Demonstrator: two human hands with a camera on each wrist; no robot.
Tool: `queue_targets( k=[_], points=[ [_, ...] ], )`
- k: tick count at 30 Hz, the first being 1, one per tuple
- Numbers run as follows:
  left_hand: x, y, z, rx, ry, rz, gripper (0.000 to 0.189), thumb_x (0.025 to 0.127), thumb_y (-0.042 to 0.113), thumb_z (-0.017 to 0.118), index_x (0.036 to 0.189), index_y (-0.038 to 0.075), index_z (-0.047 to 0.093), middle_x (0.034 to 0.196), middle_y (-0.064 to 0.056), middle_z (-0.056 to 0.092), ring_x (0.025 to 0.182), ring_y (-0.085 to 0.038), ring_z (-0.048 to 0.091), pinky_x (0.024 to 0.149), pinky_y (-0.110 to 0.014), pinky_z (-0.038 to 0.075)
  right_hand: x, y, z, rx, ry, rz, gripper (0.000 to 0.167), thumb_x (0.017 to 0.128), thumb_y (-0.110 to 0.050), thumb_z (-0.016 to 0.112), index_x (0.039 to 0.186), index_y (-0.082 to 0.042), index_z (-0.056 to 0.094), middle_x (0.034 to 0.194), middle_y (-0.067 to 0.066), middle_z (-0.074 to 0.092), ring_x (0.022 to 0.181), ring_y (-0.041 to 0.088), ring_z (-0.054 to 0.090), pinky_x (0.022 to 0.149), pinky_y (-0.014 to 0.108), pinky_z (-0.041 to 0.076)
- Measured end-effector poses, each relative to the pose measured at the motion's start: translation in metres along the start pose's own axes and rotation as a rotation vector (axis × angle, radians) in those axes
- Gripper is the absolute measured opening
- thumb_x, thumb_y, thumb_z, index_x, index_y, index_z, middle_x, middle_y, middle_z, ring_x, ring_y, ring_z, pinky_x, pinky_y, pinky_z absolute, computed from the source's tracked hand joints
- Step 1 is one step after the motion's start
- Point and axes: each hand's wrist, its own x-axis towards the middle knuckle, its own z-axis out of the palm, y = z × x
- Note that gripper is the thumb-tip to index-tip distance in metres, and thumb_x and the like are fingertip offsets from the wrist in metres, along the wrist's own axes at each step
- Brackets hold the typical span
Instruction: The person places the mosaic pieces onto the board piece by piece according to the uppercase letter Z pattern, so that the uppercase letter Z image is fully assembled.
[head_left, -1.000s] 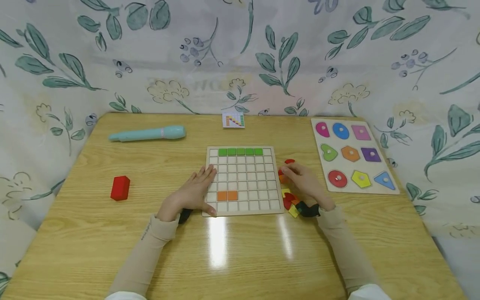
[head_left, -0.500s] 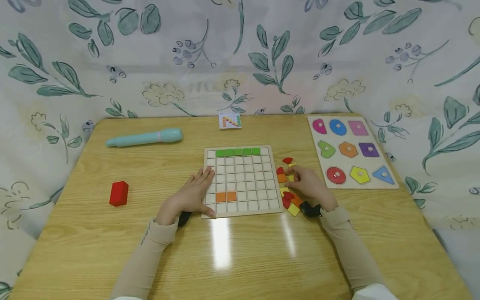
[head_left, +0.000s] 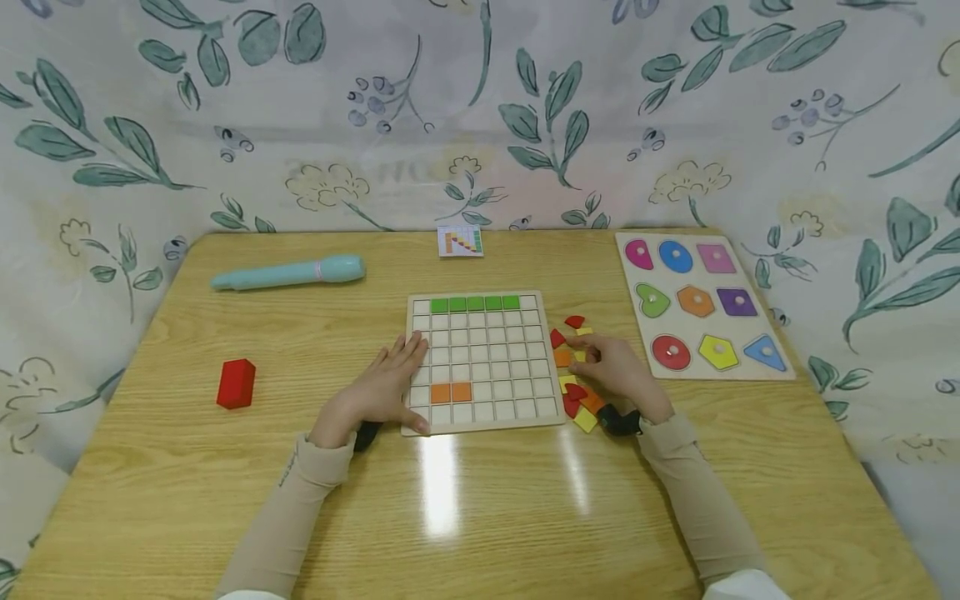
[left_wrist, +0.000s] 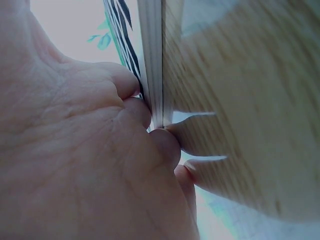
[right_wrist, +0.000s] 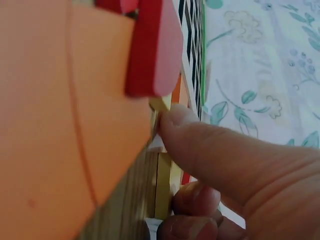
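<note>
A square grid board (head_left: 492, 354) lies in front of me, with a row of green tiles (head_left: 476, 303) near its far edge and two orange tiles (head_left: 451, 392) lower left. My left hand (head_left: 375, 390) rests on its left edge, fingers spread; in the left wrist view the fingertips (left_wrist: 165, 147) meet the board's side. To the right of the board, my right hand (head_left: 618, 367) reaches into loose pieces, thumb and forefinger apart around an orange piece (head_left: 562, 357) and a yellow one. The right wrist view has the thumb (right_wrist: 182, 125) by a yellow piece (right_wrist: 164, 185), below a red piece (right_wrist: 155, 47).
More red, yellow and orange pieces (head_left: 586, 419) lie near my right wrist. A shape puzzle (head_left: 708, 333) stands to the right, a small pattern card (head_left: 461, 242) at the back. A light-blue pen-shaped object (head_left: 288, 274) and a red block (head_left: 236, 383) lie left.
My right hand's thumb and forefinger have parted, showing pieces they covered before. A red piece by the forefinger has shifted slightly. The left hand stays in place on the board.
</note>
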Motion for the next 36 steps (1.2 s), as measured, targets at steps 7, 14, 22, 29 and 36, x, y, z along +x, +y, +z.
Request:
queue_targets(
  k=[7,14,22,29,36],
  points=[
    [0.001,-0.003,0.001,0.013,-0.002,-0.005,0.135,0.062,0.05,0.084,0.155,0.001,0.0,0.163,-0.017,-0.01,0.15,-0.039,-0.011,0.121,-0.057,-0.001,0.001,-0.004,0.003,0.004,0.049,0.014,0.022,0.089,-0.017,0.07,0.106,-0.002,0.07,0.07,0.002,0.05,0.065,0.015,0.045,0.058,0.024,0.034],
    [0.001,-0.004,0.001,0.004,-0.001,-0.008,0.135,0.062,0.049,0.085,0.155,0.0,0.0,0.163,-0.017,-0.01,0.15,-0.039,-0.01,0.121,-0.058,-0.001,0.001,-0.004,0.004,0.004,0.069,-0.018,0.013,0.088,-0.015,0.07,0.093,-0.003,0.068,0.071,0.002,0.051,0.066,0.015,0.046,0.06,0.024,0.036],
    [0.0,-0.002,0.0,0.014,-0.002,-0.007,0.135,0.062,0.049,0.084,0.155,0.0,0.0,0.163,-0.018,-0.009,0.15,-0.04,-0.01,0.121,-0.057,0.0,0.001,-0.005,0.006,0.015,0.066,-0.008,0.028,0.088,-0.019,0.071,0.108,-0.001,0.066,0.078,0.005,0.055,0.071,0.017,0.048,0.062,0.024,0.037],
    [-0.002,0.0,0.0,0.012,-0.005,-0.012,0.135,0.063,0.049,0.084,0.155,0.0,0.0,0.163,-0.018,-0.009,0.15,-0.04,-0.009,0.121,-0.058,0.0,0.001,-0.007,0.005,0.095,0.1,0.015,0.027,0.087,-0.017,0.071,0.11,-0.003,0.065,0.094,0.013,0.066,0.079,0.021,0.056,0.068,0.026,0.044],
    [-0.003,-0.002,0.0,0.025,0.005,-0.005,0.135,0.062,0.052,0.083,0.155,0.0,0.0,0.163,-0.017,-0.009,0.15,-0.04,-0.009,0.121,-0.058,0.001,0.003,-0.017,0.01,0.143,0.122,-0.033,0.02,0.09,-0.013,0.068,0.108,-0.006,0.063,0.095,0.011,0.069,0.082,0.02,0.061,0.072,0.024,0.049]
  ],
)
